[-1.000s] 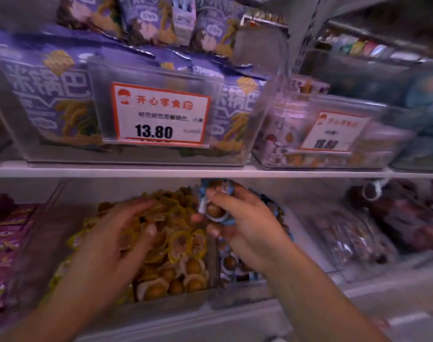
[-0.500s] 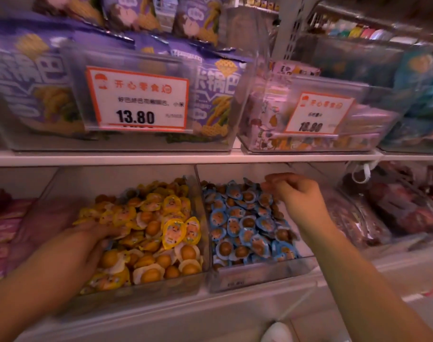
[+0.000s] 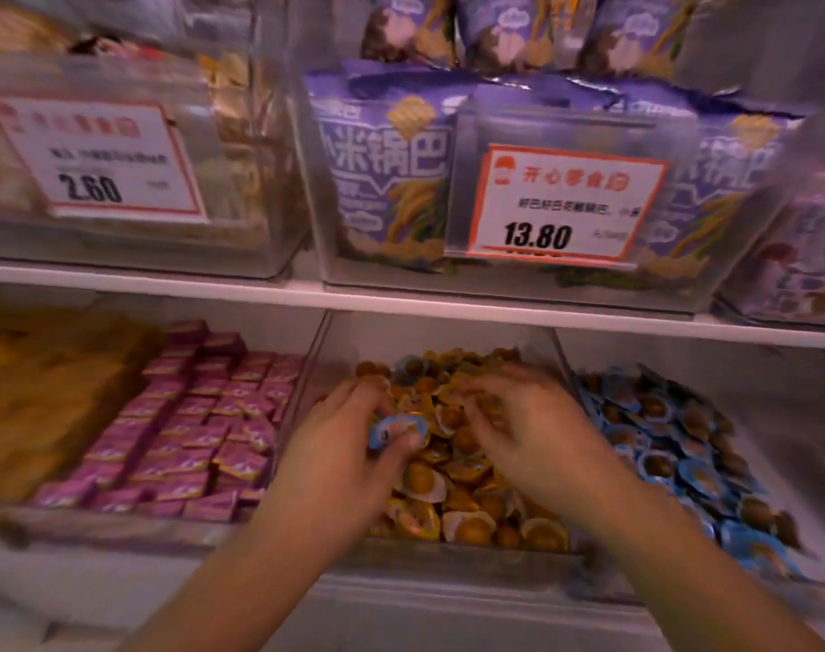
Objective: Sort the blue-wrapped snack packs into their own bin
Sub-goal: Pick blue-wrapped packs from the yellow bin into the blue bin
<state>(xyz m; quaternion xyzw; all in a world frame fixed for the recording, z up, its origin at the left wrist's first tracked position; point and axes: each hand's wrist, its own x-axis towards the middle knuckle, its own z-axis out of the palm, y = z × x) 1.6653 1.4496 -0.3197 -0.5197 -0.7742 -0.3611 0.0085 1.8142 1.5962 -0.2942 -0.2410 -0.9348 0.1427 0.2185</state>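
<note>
Head view: both hands are down in the yellow-pack bin, the middle one on the lower shelf. The left hand pinches one blue-wrapped snack pack between thumb and fingers, just above the yellow heap. The right hand is blurred, fingers curled among the packs toward the back of that bin; whether it holds anything I cannot tell. Another blue pack shows at the far edge of the yellow heap. To do the step well, I judge the held pack should be lifted clear and carried to the blue-pack bin, right of the yellow bin, without dragging yellow ones along.

Left of the yellow bin lie pink sachets. Above it, past the white shelf edge, stand purple bags behind a price tag
</note>
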